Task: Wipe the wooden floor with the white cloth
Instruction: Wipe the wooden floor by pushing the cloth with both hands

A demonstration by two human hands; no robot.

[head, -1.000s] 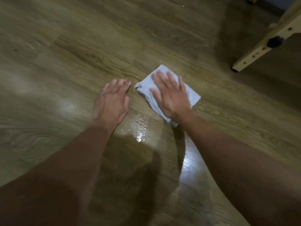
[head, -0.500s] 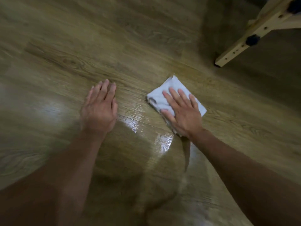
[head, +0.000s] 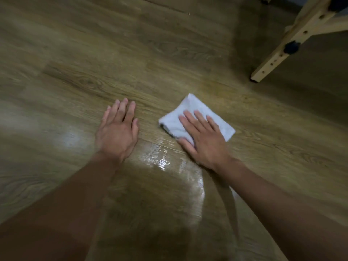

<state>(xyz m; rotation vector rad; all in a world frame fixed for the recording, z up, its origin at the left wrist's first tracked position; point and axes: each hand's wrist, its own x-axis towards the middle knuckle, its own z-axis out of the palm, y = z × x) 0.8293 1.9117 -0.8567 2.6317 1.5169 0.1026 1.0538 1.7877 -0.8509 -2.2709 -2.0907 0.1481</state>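
Observation:
A folded white cloth lies flat on the wooden floor right of centre. My right hand presses down on its near half, palm flat and fingers spread, so the cloth's near edge is hidden. My left hand rests flat on the bare boards to the left of the cloth, a hand's width away, fingers together and holding nothing. A wet shiny streak sits on the floor between and just below the two hands.
A pale wooden furniture leg with drilled holes and a black knob slants down to the floor at the upper right. The floor beneath it lies in dark shadow.
My right hand has slid the cloth to the right, away from my left hand, leaving a wet streak behind. The view has shifted, so the furniture leg sits elsewhere in frame.

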